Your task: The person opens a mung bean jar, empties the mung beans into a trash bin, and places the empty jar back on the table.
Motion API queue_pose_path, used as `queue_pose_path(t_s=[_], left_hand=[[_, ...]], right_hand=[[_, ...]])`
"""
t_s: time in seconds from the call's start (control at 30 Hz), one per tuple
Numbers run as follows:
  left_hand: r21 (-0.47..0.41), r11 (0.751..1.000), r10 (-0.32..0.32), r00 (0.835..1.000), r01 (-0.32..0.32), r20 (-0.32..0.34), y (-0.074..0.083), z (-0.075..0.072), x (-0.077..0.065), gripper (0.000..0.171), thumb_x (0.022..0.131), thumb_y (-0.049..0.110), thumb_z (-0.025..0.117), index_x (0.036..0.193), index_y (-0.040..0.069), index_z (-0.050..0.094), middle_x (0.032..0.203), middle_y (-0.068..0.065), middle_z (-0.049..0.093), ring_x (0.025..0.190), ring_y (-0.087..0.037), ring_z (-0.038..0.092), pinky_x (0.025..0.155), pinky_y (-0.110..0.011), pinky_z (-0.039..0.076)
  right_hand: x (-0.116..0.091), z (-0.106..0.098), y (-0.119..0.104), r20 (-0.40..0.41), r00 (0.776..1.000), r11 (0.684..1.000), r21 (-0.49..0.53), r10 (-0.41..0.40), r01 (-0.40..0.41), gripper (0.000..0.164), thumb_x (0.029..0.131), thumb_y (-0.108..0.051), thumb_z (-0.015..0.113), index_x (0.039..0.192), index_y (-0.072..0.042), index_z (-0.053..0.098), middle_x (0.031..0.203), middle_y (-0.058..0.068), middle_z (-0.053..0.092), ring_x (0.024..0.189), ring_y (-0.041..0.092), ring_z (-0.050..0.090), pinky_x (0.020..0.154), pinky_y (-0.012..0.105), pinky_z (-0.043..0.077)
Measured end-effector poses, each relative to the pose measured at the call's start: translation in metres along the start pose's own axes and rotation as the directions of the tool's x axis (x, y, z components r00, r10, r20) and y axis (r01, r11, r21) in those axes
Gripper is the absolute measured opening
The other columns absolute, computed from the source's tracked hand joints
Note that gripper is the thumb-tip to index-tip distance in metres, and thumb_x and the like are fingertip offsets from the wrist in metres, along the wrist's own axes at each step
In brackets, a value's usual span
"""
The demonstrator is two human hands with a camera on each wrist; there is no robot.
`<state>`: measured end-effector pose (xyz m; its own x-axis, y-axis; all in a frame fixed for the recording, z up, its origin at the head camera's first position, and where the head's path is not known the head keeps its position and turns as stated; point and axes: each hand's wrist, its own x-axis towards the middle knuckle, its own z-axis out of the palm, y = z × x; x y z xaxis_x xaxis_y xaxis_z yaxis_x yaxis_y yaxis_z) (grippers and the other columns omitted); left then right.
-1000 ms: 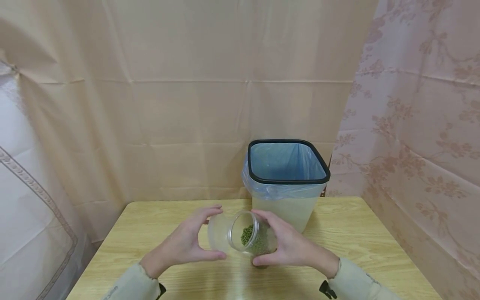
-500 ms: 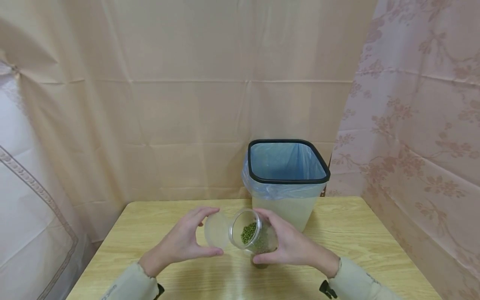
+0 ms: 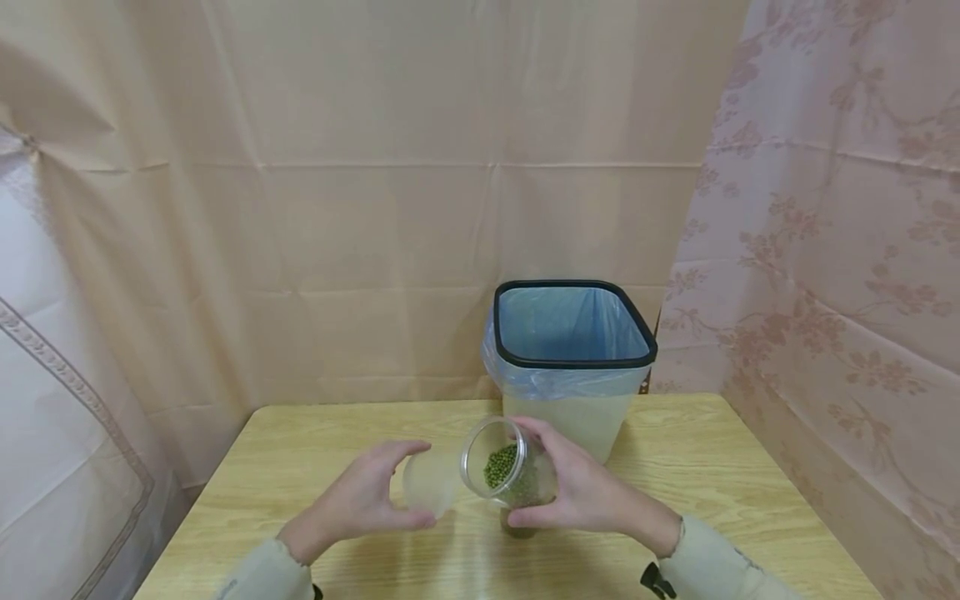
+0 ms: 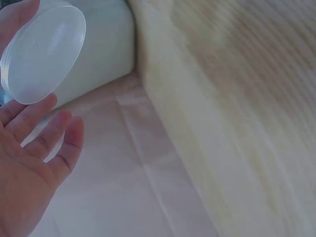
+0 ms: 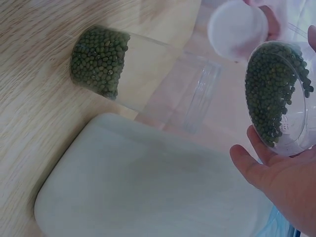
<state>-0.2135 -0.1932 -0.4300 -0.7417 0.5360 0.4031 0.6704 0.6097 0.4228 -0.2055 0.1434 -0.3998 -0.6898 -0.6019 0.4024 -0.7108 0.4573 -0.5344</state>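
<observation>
My left hand [image 3: 367, 496] holds a round translucent plastic lid [image 3: 431, 483] by its edge, thumb and fingers on opposite sides. In the left wrist view the lid [image 4: 47, 54] shows its flat face, the other fingers spread below. My right hand [image 3: 577, 487] grips a clear jar [image 3: 542, 471] from the side, tilted with its uncovered mouth toward the lid. Green mung beans [image 3: 498, 465] lie inside it. A second clear jar [image 5: 153, 74] stands upright on the table with mung beans [image 5: 98, 61] at its bottom; the held jar mostly hides it in the head view.
Behind the right hand stands a pale bin [image 3: 566, 417] with a black rim [image 3: 577, 364] and a blue liner bag [image 3: 540, 383]. It rests on a wood-grain table [image 3: 697, 500]. Beige curtain [image 3: 375, 250] hangs behind, floral cloth [image 3: 840, 292] at the right.
The left hand has drawn the lid away from the jar mouth, leftward and a little toward me. The right hand and its jar stay nearly in place.
</observation>
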Motion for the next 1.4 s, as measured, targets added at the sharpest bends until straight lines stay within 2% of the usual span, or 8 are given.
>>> queue_pose_path(t_s=[0.2,0.37,0.67,0.83,1.03,1.17,1.27,1.4], left_hand=[[0.054,0.998,-0.024,1.000,0.024,0.010,-0.013,0.010,-0.006,0.086,0.070,0.059,0.087,0.131,0.005,0.062,0.127,-0.006,0.066,0.112,-0.025,0.063,0.089,-0.050,0.055],[0.055,0.998,-0.043,0.999,0.041,0.022,-0.023,0.017,-0.010,0.085,0.068,0.057,0.089,0.131,0.005,0.063,0.125,-0.006,0.063,0.113,-0.027,0.061,0.088,-0.054,0.054],[0.033,0.996,-0.082,0.994,0.080,0.073,-0.036,0.023,-0.016,0.087,0.073,0.059,0.085,0.133,0.000,0.060,0.118,-0.007,0.064,0.102,-0.023,0.063,0.081,-0.045,0.057],[0.021,0.994,-0.108,0.990,0.106,0.090,-0.041,0.025,-0.021,0.087,0.072,0.057,0.086,0.132,-0.001,0.060,0.115,-0.007,0.066,0.099,-0.023,0.063,0.078,-0.044,0.057],[0.022,0.991,-0.134,0.986,0.133,0.102,-0.044,0.029,-0.026,0.089,0.073,0.061,0.084,0.132,-0.002,0.061,0.121,-0.012,0.067,0.101,-0.026,0.064,0.082,-0.047,0.056],[0.017,0.988,-0.158,0.979,0.157,0.129,-0.046,0.030,-0.030,0.091,0.073,0.063,0.082,0.132,-0.003,0.060,0.126,-0.015,0.066,0.103,-0.028,0.065,0.085,-0.048,0.056],[0.002,0.985,-0.173,0.973,0.175,0.155,-0.048,0.031,-0.031,0.091,0.075,0.062,0.082,0.133,-0.005,0.059,0.128,-0.017,0.065,0.104,-0.030,0.064,0.087,-0.049,0.055],[0.003,0.986,-0.165,0.965,0.168,0.204,-0.054,0.030,-0.032,0.093,0.076,0.058,0.083,0.133,-0.011,0.056,0.128,-0.024,0.064,0.105,-0.035,0.066,0.088,-0.050,0.055]], right_hand=[[-0.001,0.000,0.002,-0.010,1.000,1.000,-0.001,-0.007,0.007,0.105,0.074,-0.058,0.084,0.155,-0.021,0.029,0.145,0.000,0.052,0.131,0.018,0.051,0.106,0.048,0.044],[-0.002,0.000,0.003,-0.015,1.000,1.000,0.001,-0.019,0.019,0.104,0.075,-0.056,0.085,0.155,-0.024,0.028,0.145,-0.001,0.053,0.131,0.020,0.052,0.106,0.047,0.045],[-0.002,0.000,0.004,-0.036,0.999,1.000,0.015,-0.025,0.026,0.105,0.074,-0.055,0.086,0.155,-0.022,0.029,0.144,0.002,0.054,0.130,0.022,0.053,0.105,0.049,0.045],[0.000,0.001,0.004,-0.045,0.999,0.999,0.020,-0.027,0.027,0.105,0.074,-0.055,0.086,0.155,-0.021,0.029,0.143,0.006,0.056,0.130,0.025,0.054,0.106,0.048,0.044],[0.000,0.002,0.004,-0.053,0.998,0.999,0.028,-0.030,0.032,0.105,0.073,-0.053,0.088,0.154,-0.022,0.029,0.142,0.000,0.055,0.128,0.027,0.055,0.107,0.046,0.044],[0.000,0.002,0.004,-0.054,0.998,0.999,0.026,-0.035,0.036,0.105,0.073,-0.053,0.088,0.154,-0.021,0.030,0.142,-0.005,0.053,0.128,0.022,0.055,0.107,0.045,0.044],[0.000,0.002,0.004,-0.055,0.998,0.999,0.027,-0.032,0.034,0.105,0.073,-0.053,0.088,0.154,-0.021,0.029,0.142,-0.003,0.054,0.128,0.022,0.054,0.107,0.045,0.044],[0.001,0.001,0.005,-0.053,0.998,0.999,0.036,-0.025,0.027,0.104,0.074,-0.054,0.087,0.154,-0.022,0.028,0.142,0.003,0.055,0.129,0.028,0.055,0.107,0.046,0.044]])
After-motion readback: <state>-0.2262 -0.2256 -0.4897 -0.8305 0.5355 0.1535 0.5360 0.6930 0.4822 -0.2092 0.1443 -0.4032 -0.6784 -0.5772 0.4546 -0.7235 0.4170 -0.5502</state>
